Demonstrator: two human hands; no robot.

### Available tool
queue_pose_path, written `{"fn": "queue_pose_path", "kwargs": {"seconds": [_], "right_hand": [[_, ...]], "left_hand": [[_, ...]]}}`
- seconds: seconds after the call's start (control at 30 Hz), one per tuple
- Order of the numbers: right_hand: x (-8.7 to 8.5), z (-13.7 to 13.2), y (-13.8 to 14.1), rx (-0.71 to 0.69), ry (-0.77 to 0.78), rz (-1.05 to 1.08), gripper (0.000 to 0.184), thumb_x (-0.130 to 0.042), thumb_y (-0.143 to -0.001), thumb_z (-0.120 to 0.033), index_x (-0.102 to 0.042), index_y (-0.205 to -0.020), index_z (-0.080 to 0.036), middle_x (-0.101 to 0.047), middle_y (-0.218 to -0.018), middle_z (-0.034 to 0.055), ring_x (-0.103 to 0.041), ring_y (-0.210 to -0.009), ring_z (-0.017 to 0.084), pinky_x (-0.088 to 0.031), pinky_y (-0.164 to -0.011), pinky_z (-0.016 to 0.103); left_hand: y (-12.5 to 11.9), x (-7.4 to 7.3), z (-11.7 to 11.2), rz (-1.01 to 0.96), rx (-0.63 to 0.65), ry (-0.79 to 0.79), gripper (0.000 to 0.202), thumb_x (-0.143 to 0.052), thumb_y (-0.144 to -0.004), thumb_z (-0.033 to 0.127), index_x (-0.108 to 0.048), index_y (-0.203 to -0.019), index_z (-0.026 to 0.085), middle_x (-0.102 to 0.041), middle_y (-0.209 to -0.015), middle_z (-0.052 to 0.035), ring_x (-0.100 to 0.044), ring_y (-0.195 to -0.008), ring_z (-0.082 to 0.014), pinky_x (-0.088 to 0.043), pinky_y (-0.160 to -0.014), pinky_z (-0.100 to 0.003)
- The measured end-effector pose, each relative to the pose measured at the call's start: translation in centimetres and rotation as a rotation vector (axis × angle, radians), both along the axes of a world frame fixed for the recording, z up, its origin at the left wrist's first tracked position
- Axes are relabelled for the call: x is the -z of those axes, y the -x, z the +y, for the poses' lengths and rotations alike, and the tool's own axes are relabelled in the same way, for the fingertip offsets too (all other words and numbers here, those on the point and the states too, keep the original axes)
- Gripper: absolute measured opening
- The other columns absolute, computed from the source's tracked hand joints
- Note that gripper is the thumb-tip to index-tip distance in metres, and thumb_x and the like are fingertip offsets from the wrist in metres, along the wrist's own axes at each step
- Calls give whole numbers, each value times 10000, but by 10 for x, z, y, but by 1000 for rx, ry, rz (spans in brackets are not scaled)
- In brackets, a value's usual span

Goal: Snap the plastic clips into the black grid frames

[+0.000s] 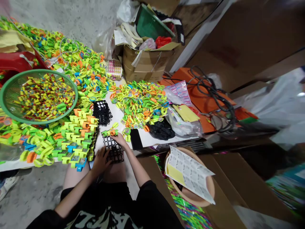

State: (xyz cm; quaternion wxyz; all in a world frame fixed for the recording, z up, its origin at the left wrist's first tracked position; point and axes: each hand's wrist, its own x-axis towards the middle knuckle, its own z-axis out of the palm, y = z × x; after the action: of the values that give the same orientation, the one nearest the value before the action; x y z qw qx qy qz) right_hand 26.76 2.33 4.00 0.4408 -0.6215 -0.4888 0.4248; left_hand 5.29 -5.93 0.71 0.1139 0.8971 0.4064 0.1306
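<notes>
A black plastic grid tray (114,150) lies at the table's front edge, partly over my lap. A few green, yellow and orange toy watches (110,131) sit in a row along its far end. My right hand (119,140) is at that far end, its fingers closed on a toy watch in the row; the fingertips are partly hidden. My left hand (100,161) lies along the grid's left side, fingers apart and stretched out, touching its edge. Left of it stands a grid full of toy watches (77,140) in rows.
Stacked black grids (102,112) lie behind my hands. A loose pile of toy watches (140,101) is at centre right. A green basket (39,120) of small colourful pieces stands left. A black phone-like slab (136,139), a cardboard box (145,63) and a round tub (207,187) are nearby.
</notes>
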Motion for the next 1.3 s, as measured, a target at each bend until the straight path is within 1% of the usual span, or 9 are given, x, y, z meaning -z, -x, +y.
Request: {"fn": "queue_pose_path", "kwargs": {"seconds": [0.13, 0.27, 0.4, 0.63, 0.77, 0.97, 1.13, 1.3], "right_hand": [[-2, 4, -2, -32, 0, 9, 334, -677, -698, -485, -669, -763, -158, -679, -709, 14, -599, -701, 183, -468, -730, 293], [-4, 7, -5, -47, -7, 8, 359, -698, -681, -511, -679, -745, -158, -679, -711, 20, -606, -708, 185, -470, -735, 293], [-2, 7, -6, -45, -5, 2, 361, -712, -672, -511, -682, -745, -158, -688, -733, 26, -616, -718, 188, -480, -746, 295], [3, 9, -6, -18, -10, -50, 343, -738, -651, -504, -682, -717, -172, -698, -731, 32, -639, -770, 218, -495, -737, 304], [4, 10, -5, -2, -1, -110, 312, -748, -656, -485, -694, -724, -185, -704, -726, 27, -650, -777, 228, -499, -750, 312], [3, 7, 0, 47, 18, -150, 262, -739, -684, -450, -695, -735, -197, -713, -728, 18, -658, -785, 222, -512, -728, 296], [0, 7, 1, 52, 49, -196, 253, -748, -669, -438, -702, -742, -201, -722, -754, 21, -666, -783, 225, -515, -731, 307], [-1, 7, 1, 57, 50, -205, 246, -753, -657, -432, -703, -737, -205, -722, -746, 19, -667, -770, 227, -515, -721, 313]], "left_hand": [[0, -3, 1, 1, 5, -5, 616, -539, -910, 430, -414, -1463, 190, -332, -1559, -169, -345, -1426, -319, -323, -1148, -506], [0, -4, 2, 22, 16, -8, 622, -553, -903, 431, -427, -1454, 173, -341, -1551, -185, -354, -1420, -322, -334, -1138, -512], [0, -2, 2, 18, 10, 1, 625, -553, -900, 440, -431, -1453, 176, -355, -1544, -182, -356, -1418, -326, -334, -1136, -518], [1, -1, 3, 1, 18, 19, 624, -542, -908, 437, -414, -1465, 184, -334, -1557, -176, -347, -1425, -323, -320, -1147, -520], [1, 0, 3, -5, 12, 21, 619, -532, -913, 434, -403, -1470, 198, -336, -1558, -165, -341, -1429, -318, -316, -1149, -522], [1, -2, 2, -4, 13, 12, 617, -543, -910, 424, -412, -1461, 179, -345, -1549, -182, -345, -1425, -319, -317, -1146, -524], [1, -4, 1, -13, 13, -15, 601, -526, -919, 421, -417, -1456, 175, -347, -1547, -182, -353, -1421, -311, -332, -1139, -513], [1, -2, 2, -18, 10, -22, 605, -525, -914, 434, -413, -1458, 192, -341, -1553, -171, -350, -1423, -316, -335, -1135, -524]]}}
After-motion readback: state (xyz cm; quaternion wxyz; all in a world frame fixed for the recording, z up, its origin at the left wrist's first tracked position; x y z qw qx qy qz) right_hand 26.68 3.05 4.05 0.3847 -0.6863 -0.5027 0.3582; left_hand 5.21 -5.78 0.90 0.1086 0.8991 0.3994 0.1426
